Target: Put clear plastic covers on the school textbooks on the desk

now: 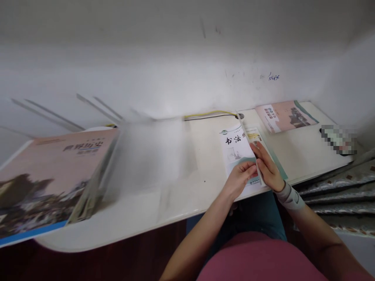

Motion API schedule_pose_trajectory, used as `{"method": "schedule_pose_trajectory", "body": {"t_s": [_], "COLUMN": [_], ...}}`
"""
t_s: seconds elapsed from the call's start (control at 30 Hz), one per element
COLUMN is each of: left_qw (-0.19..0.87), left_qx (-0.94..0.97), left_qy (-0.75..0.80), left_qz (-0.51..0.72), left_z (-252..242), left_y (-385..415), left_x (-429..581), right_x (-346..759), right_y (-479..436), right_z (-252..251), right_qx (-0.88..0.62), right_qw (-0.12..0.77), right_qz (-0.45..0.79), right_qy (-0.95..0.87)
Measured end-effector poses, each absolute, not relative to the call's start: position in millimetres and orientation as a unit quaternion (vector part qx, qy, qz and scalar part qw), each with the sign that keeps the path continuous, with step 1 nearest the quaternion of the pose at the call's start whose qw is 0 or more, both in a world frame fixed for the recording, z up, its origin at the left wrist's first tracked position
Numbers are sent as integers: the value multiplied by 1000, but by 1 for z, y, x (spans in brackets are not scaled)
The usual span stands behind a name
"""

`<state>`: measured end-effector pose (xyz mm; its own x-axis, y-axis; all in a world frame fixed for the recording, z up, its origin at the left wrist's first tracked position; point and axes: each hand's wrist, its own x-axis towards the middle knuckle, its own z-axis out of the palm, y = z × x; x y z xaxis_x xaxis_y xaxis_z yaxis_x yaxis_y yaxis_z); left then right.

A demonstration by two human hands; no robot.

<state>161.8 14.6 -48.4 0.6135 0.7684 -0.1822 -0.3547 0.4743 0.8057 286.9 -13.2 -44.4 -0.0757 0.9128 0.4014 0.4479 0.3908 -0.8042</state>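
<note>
A calligraphy booklet [234,154] with a white and green cover lies near the desk's front edge, its right side bent up along a pale raised edge. My left hand [242,177] is closed, thumb and fingers pinching at that edge low on the booklet. Opposite it, my right hand [268,166], with a grey band at the wrist, presses the raised edge between thumb and fingers. Beneath and to the right shows another booklet [277,160] with a green and yellow cover. Whether a clear sleeve is around the calligraphy booklet, I cannot tell.
A stack of pink history books [55,175] stands at the left. Beside it lie blurred, translucent plastic sheets [149,156]. A pink history booklet [288,116] lies at the back right, near a phone-like object [338,139]. A yellow cable [209,113] runs along the wall.
</note>
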Motion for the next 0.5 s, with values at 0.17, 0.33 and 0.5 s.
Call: {"method": "schedule_pose_trajectory", "body": {"t_s": [0.17,0.33,0.5], "left_qw": [713,436,296], "left_qx": [520,722,799], "left_qy": [339,457,425], "left_qz": [326,281,306], "left_z": [-47,-45,-37], "left_y": [16,16,13], "left_x": [158,149,123], "right_x": [299,313,309], "right_y": [-19,-39,-21], "right_z": [-34,-4,-27], "right_qx": [-530,-585,-522], "right_qw": [458,391,235], "right_qz": [209,16,55], "right_qy": [-682,-710,-818]}}
